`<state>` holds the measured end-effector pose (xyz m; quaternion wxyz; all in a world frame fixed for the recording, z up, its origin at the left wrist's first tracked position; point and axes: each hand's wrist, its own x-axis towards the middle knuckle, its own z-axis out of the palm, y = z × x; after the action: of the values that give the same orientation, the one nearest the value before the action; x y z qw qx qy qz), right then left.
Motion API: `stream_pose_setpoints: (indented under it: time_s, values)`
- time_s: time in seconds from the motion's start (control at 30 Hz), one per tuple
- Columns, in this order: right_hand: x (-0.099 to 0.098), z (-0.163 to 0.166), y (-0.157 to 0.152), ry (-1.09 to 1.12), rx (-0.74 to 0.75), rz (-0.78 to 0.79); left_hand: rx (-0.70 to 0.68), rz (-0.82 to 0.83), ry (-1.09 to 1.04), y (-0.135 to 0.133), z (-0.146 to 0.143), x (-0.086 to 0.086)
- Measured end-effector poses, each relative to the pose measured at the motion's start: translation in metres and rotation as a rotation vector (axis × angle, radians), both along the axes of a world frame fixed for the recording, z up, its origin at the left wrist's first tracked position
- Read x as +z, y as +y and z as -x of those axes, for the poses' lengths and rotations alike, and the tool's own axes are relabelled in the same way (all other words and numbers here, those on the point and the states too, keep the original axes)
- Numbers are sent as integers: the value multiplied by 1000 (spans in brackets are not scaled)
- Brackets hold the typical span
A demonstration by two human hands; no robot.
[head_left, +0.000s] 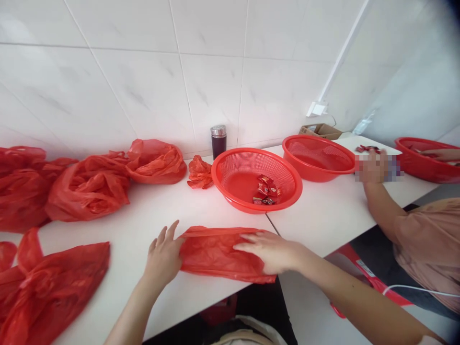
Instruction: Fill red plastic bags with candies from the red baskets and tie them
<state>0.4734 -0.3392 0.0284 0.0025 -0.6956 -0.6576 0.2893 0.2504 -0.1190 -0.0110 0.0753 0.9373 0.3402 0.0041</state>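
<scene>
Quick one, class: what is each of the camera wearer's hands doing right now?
Left hand: open, fingers spread, at the left end of the red plastic bag.
Right hand: open, fingers spread over the bag's right part.

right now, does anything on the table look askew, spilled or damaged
Nothing looks plainly spilled or damaged. Slightly askew is the flattened red bag at the right hand: its near right corner seems to reach past the edge of the table.

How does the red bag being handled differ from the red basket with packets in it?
The red bag lies flattened and limp; the red basket stands stiff and round. The bag has the right hand on it; the basket has small packets inside. Both are red.
</scene>
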Motion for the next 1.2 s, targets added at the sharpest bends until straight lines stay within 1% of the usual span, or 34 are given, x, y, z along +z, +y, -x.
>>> stream_pose_setpoints:
  time_s: [0.07,0.13,0.17,0.23,0.3,0.37,0.43,0.5,0.53,0.57,0.6,0.63,0.67,0.73,0.8,0.9,1.03,1.13,1.2]
  values:
    - [2,-11,5,30,-72,-50,-117,127,-96,-5,6,5]
    - [-2,-19,13,34,-175,-128,-218,325,-221,-14,10,8]
    - [-6,-21,17,16,-224,-154,-246,439,-270,-18,12,9]
    - [-15,-20,22,-47,-276,-157,-249,640,-334,-26,15,10]
    - [-16,-16,22,-77,-266,-107,-211,772,-373,-32,18,12]
    - [-2,-14,17,0,-209,-82,-182,851,-410,-35,19,13]
    - [24,-18,13,198,-117,-115,-164,902,-437,-36,19,13]
    - [56,-34,15,393,-68,-206,-153,940,-454,-37,17,11]
    - [69,-46,20,429,-103,-274,-145,963,-466,-38,16,9]
    - [79,-61,27,402,-177,-344,-137,991,-484,-39,14,7]
    - [85,-78,36,326,-260,-400,-128,1025,-506,-40,12,4]
    - [87,-96,45,230,-323,-413,-117,1061,-530,-41,11,2]
    - [85,-113,54,137,-365,-367,-102,1095,-553,-42,9,-1]
    - [76,-140,69,-17,-436,-227,-62,1139,-587,-44,8,-8]
    - [63,-154,76,-93,-484,-150,-22,1159,-600,-44,9,-13]
    - [46,-153,78,-112,-508,-172,25,1158,-605,-45,11,-17]
    - [30,-139,76,-108,-532,-202,133,1128,-664,-53,8,-12]
    - [24,-136,71,-93,-574,-213,192,1096,-725,-62,1,-6]
    - [24,-137,68,-73,-602,-222,169,1087,-747,-68,-2,-4]
